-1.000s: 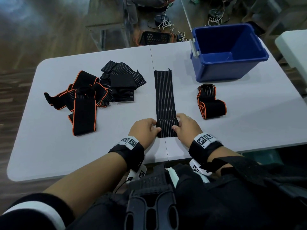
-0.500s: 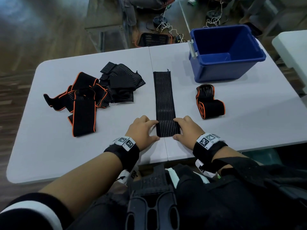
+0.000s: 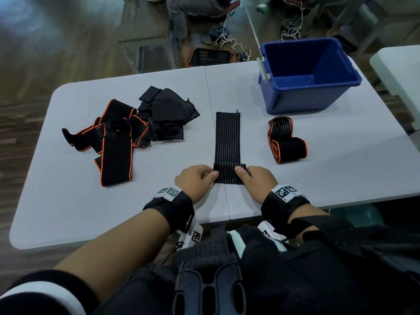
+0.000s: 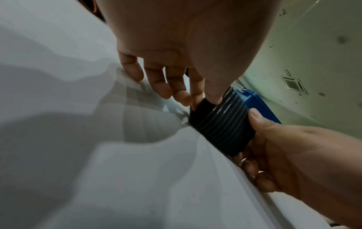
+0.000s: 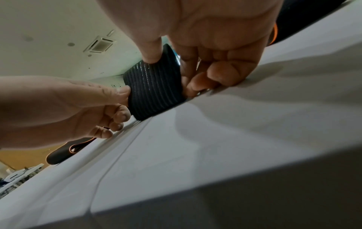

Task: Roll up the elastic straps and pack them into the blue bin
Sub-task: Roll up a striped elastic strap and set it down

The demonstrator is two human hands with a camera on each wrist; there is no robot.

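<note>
A black ribbed elastic strap (image 3: 227,137) lies lengthwise along the middle of the white table (image 3: 68,212), its near end turned into a small roll (image 3: 229,175). My left hand (image 3: 197,178) pinches the roll's left end and my right hand (image 3: 256,179) pinches its right end. In the left wrist view the roll (image 4: 221,124) sits between thumb and forefinger of both hands; the right wrist view shows the same roll (image 5: 154,91). The blue bin (image 3: 304,76) stands at the far right, with nothing visible inside it.
A rolled orange-edged strap (image 3: 286,140) lies in front of the bin. A heap of loose black and orange-edged straps (image 3: 127,130) covers the left half of the table. A second white table (image 3: 400,71) edges in at the far right.
The strap's near end has gone from lying flat under my fingers to a short roll, and both hands have moved slightly away from me along the strap.
</note>
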